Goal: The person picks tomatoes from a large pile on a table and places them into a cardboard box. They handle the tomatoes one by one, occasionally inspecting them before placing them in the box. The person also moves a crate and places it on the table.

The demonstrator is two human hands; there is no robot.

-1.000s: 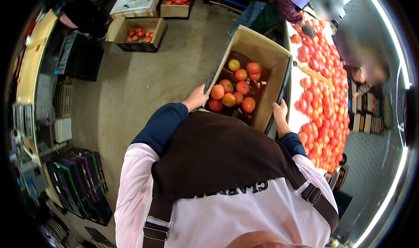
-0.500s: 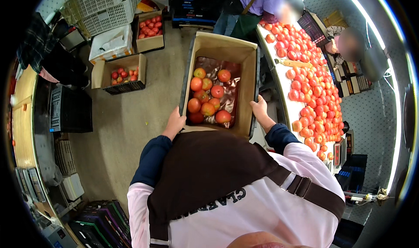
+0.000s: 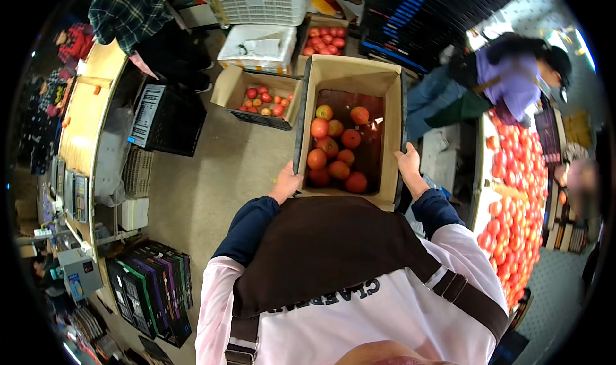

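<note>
Head view: looking down past a brown apron.
Cardboard box (image 3: 351, 82): carried in front of the chest, above the floor.
Tomatoes (image 3: 336, 152): clustered in the box's left half.
Left hand (image 3: 287, 184): clasping the box's left wall.
Right hand (image 3: 409, 167): clasping the right wall.
Second box of tomatoes (image 3: 260, 98): on the floor, left.

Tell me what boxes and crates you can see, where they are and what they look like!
Carried cardboard box: front centre, left hand and right hand on its sides; brown, tall, holding tomatoes.
Small cardboard box: floor, left of it; brown, open, tomatoes inside.
White box: behind that; flat, closed.
Black crate: floor, far left; slatted.
White crates: top; lattice-walled.
</note>
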